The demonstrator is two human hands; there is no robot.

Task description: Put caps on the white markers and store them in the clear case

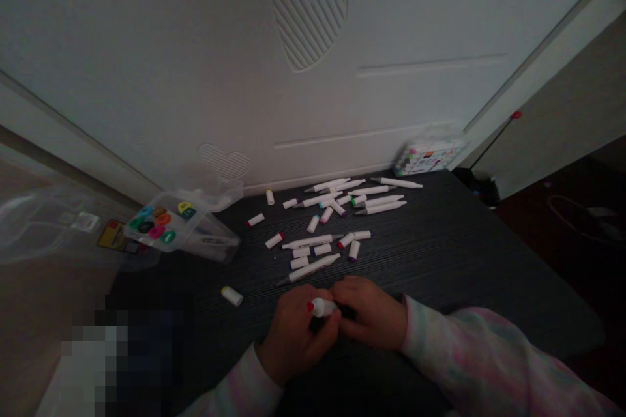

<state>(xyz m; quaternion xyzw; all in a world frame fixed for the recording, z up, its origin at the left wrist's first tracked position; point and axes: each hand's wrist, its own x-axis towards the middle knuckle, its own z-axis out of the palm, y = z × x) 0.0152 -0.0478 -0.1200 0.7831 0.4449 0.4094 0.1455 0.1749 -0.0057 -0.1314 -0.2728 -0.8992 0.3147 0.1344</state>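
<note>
My left hand (pixel 293 332) and my right hand (pixel 369 313) meet over a dark table (pixel 464 260), both curled around one white marker (pixel 323 307) with a red end. Left fingers pinch the red-tipped end; the right hand covers the other end, which is hidden. Just beyond them lie several white markers and loose caps (pixel 337 221) scattered across the table, the nearest an uncapped marker (pixel 308 270). A single yellow-ended cap (pixel 231 295) lies to the left of my left hand.
A clear plastic box (pixel 195 234) with a lid (pixel 159 220) bearing coloured dots sits at the left. Another clear case of markers (pixel 428 156) stands at the back right by the white panelled wall (pixel 313 78). The table edge drops off at right.
</note>
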